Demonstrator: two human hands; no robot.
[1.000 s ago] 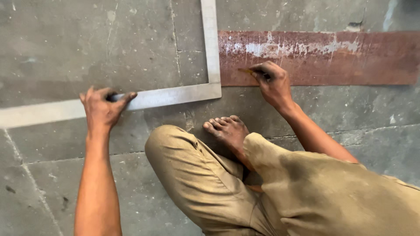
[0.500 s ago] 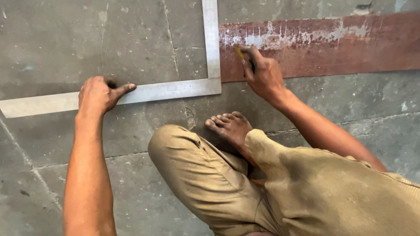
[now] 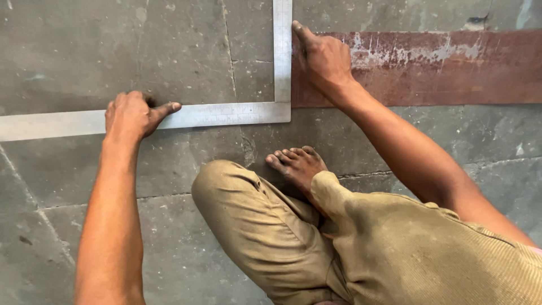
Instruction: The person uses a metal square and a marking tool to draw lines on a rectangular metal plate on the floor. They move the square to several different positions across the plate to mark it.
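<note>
- Nearest the camera, the person's bent knee in khaki trousers is filling the lower middle, and a bare foot is resting flat on the grey stone floor, just short of the work.
- Beyond the foot, the steel framing square is lying flat on the floor, its long arm running off the left edge and its short arm rising toward the top edge.
- The left hand is pressing down on the long arm, fingers curled together over its far edge and thumb stretched along the blade. Whether anything small is tucked under the fingers, I cannot tell.
- The right hand is lying on the rusty metal strip, forefinger pointing up along the square's short arm. The other fingers are folded in, and I cannot tell whether they are closing on a marking tool.
- The strip is lying flat, its left end touching the short arm's outer edge, its near edge level with the square's corner, and its length running out of view to the right.
- The square is looking thin, stiff and light, likely to skate on the smooth stone unless pinned from above. Lifting it would be easiest near the corner.
- The strip is seeming stiff and heavier, with rough flaking rust and possibly sharp edges. Gripping its long sides would be safest.
- Open floor is lying on the far side and to the left. The knee and foot are crowding the near side.
</note>
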